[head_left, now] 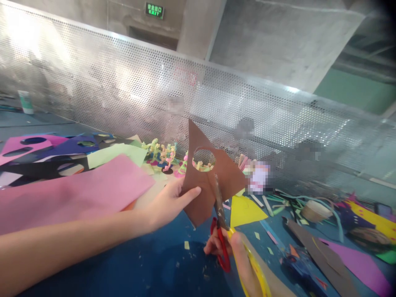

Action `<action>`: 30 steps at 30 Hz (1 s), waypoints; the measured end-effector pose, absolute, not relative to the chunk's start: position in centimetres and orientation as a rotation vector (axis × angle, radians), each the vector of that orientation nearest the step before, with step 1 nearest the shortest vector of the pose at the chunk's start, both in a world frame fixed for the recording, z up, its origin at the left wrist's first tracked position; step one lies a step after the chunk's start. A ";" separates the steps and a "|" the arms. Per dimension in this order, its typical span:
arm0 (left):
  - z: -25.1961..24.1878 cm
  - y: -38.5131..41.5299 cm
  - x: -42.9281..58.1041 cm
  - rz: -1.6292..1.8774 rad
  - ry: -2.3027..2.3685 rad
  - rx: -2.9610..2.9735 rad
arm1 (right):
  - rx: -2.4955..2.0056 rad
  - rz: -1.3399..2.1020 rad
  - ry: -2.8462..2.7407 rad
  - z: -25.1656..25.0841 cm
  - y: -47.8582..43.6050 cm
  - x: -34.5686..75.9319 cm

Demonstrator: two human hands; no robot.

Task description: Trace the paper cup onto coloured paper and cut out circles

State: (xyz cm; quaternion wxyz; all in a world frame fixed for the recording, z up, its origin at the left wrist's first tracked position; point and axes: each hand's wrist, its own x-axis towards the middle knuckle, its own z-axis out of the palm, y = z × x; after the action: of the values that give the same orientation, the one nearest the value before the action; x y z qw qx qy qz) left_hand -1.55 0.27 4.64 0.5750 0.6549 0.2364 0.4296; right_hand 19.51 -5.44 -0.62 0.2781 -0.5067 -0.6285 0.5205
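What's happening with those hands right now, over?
Left hand holding brown sheet, round hole cut in it. Right hand gripping scissors, blades at the sheet. Yellow paper beyond; no obstruction seen at the blades.

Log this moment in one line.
left hand: holds brown sheet | right hand: holds scissors at brown sheet | yellow sheet: on table

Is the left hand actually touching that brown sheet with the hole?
Touching: the head view shows the left hand gripping the brown sheet, its thumb lying across the front.
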 end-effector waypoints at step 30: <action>4.8 0.1 -1.6 0.989 0.485 1.532 | -1.284 1.263 -1.625 1.3 -8.5 18.0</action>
State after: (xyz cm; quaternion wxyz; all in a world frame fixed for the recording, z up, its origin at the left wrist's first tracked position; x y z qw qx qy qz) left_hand -1.57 0.10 4.83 0.5871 0.6572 0.2082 0.4244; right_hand 18.02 -8.54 1.30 0.3504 -0.4956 -0.6274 0.4878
